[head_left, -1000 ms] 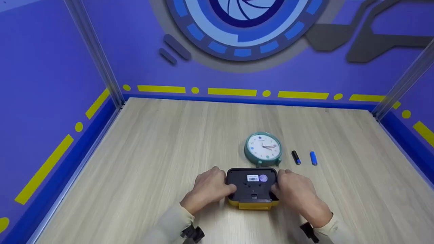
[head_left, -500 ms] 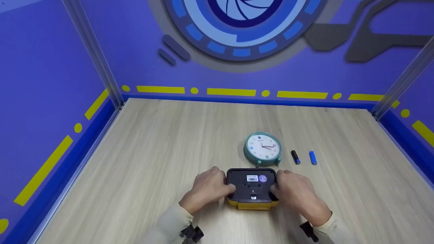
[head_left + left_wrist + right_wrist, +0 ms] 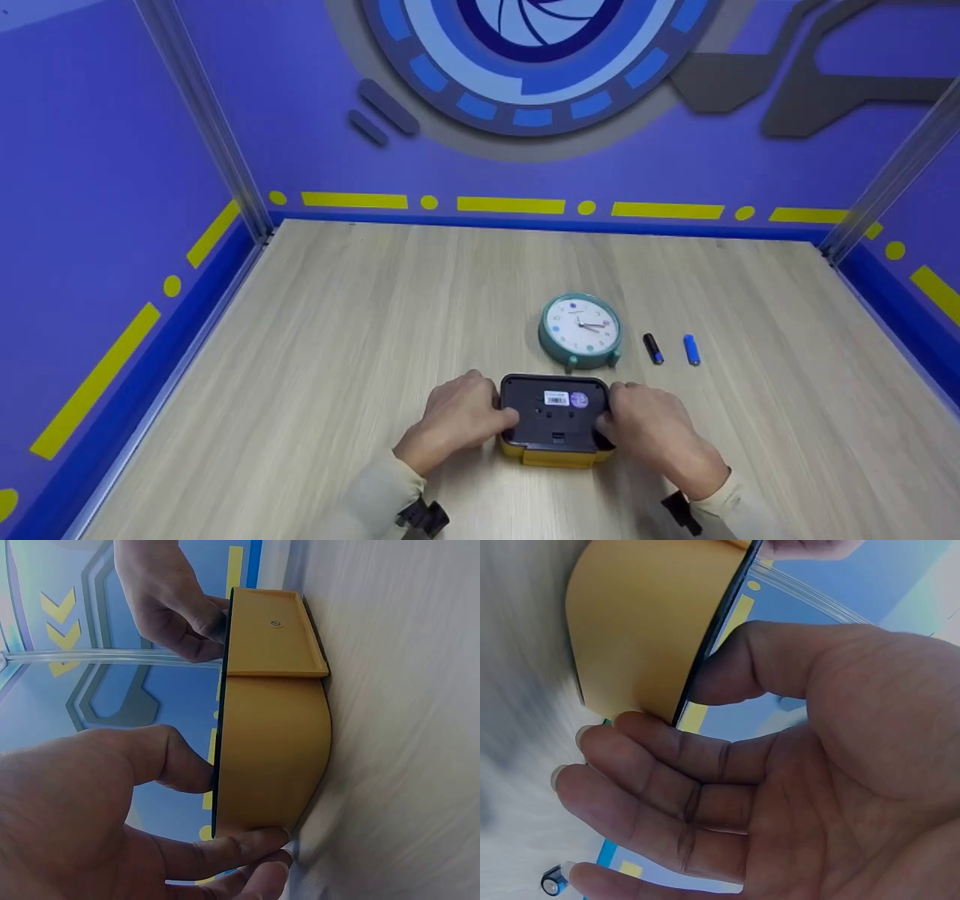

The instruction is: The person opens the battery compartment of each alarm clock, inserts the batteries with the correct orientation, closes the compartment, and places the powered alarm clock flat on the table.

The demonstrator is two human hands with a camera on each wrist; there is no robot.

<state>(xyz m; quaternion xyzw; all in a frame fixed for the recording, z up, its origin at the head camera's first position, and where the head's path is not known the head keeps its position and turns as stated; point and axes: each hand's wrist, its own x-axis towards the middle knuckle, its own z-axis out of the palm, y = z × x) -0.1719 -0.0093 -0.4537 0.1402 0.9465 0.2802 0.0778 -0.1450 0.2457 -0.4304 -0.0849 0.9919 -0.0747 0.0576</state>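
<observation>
A yellow box-like object with a black face (image 3: 556, 426) lies on the table, its black side up with a white label and a round purple sticker. My left hand (image 3: 459, 420) grips its left end, thumb on the black rim and fingers against the side. At the right end my right hand (image 3: 654, 429) holds it the same way. In the left wrist view a small screw shows on the raised yellow panel (image 3: 274, 634). The right wrist view shows the yellow side (image 3: 645, 622) between thumb and fingers.
A green round clock (image 3: 580, 330) lies face up just behind the box. To its right are a black battery (image 3: 653, 349) and a blue battery (image 3: 691, 350). Blue panels with yellow marks (image 3: 510, 205) border the wooden table (image 3: 360, 300).
</observation>
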